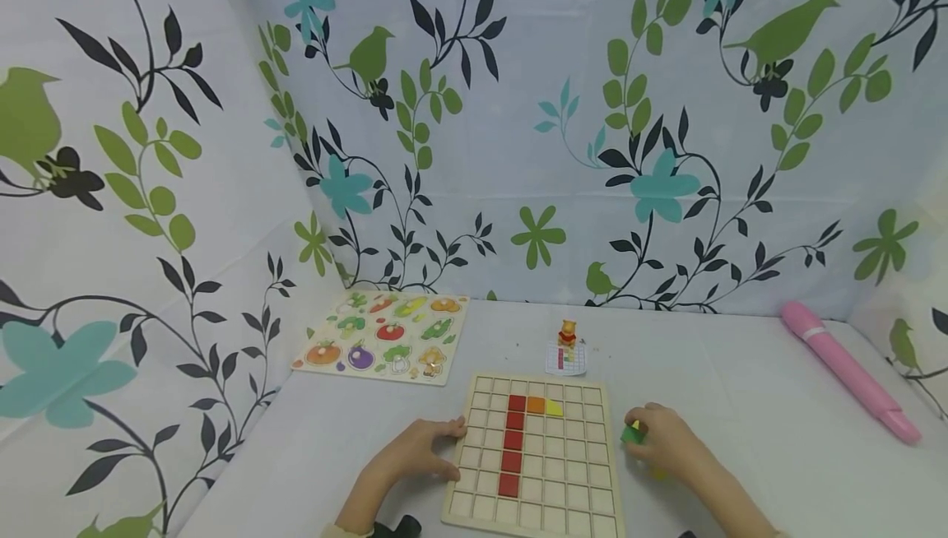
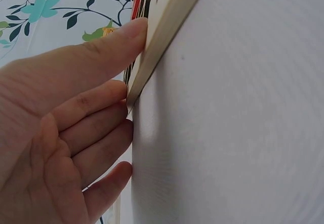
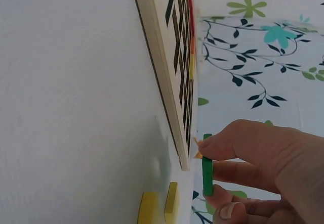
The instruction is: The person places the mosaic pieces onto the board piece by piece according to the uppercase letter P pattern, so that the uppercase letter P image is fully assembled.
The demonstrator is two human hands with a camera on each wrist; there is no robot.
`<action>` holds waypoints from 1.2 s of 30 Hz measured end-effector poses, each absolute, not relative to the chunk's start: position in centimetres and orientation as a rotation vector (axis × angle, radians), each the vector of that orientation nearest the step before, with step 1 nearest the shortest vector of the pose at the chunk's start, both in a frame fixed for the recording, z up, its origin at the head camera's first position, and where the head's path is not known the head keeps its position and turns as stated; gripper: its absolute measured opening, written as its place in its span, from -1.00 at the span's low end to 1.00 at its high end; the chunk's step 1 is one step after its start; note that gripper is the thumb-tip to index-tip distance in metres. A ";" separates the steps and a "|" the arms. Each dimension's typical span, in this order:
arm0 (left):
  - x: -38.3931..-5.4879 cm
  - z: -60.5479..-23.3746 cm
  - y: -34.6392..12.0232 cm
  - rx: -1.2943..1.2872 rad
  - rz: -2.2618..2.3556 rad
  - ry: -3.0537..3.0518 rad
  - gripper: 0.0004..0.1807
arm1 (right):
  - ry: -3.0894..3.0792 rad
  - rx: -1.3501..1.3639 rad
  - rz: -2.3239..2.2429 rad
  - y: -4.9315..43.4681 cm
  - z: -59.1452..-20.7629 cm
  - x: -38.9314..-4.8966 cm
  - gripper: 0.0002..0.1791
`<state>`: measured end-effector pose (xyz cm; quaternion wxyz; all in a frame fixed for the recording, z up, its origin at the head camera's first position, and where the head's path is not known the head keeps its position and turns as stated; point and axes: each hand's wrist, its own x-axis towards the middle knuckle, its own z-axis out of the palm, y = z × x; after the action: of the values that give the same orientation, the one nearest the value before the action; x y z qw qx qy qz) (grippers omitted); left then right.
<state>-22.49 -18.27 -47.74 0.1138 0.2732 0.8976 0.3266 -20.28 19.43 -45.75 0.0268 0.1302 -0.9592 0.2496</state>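
A wooden grid board (image 1: 555, 470) lies on the table. Set in its cells are a column of red tiles (image 1: 513, 440), an orange tile (image 1: 536, 405) and a yellow tile (image 1: 554, 408). My left hand (image 1: 420, 449) rests against the board's left edge; the thumb (image 2: 121, 39) touches that edge in the left wrist view. To the right of the board, my right hand (image 1: 666, 439) pinches a small green tile (image 3: 207, 166) between thumb and fingers. Below this hand are yellow tiles (image 3: 148, 209), partly cut off in the right wrist view.
Behind the board stands a small bear figure (image 1: 567, 333) with a printed pattern card (image 1: 566, 359) in front of it. A vegetable puzzle board (image 1: 415, 365) lies at the back left. On the far right is a thick pink marker-shaped object (image 1: 848, 369). Patterned cloth (image 1: 504, 151) hangs behind the table.
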 end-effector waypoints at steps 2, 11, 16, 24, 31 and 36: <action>-22.5 -47.7 -18.3 0.803 0.957 2.635 -0.29 | -2.942 0.449 0.777 19.3 -45.7 -20.2 -0.73; -22.4 -47.5 -18.1 0.794 0.956 2.639 -0.29 | -2.899 0.490 0.887 18.1 -45.2 -20.2 -0.70; -22.4 -47.5 -18.1 0.792 0.951 2.638 -0.30 | -2.866 0.533 0.929 17.3 -45.0 -20.4 -0.78; -22.5 -47.5 -18.1 0.792 0.957 2.630 -0.30 | -2.836 0.631 0.951 16.3 -45.1 -20.9 -0.79; -22.4 -47.6 -18.1 0.776 0.941 2.637 -0.30 | -2.807 0.666 0.938 15.2 -45.2 -21.3 -0.79; -22.4 -47.5 -18.0 0.756 0.939 2.630 -0.30 | -2.810 0.719 0.915 14.4 -45.0 -21.5 -0.77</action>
<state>-22.43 -18.03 -47.54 0.1241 0.2594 0.9020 0.3219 -21.50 14.37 -45.01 0.0500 0.2362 -0.9227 0.3004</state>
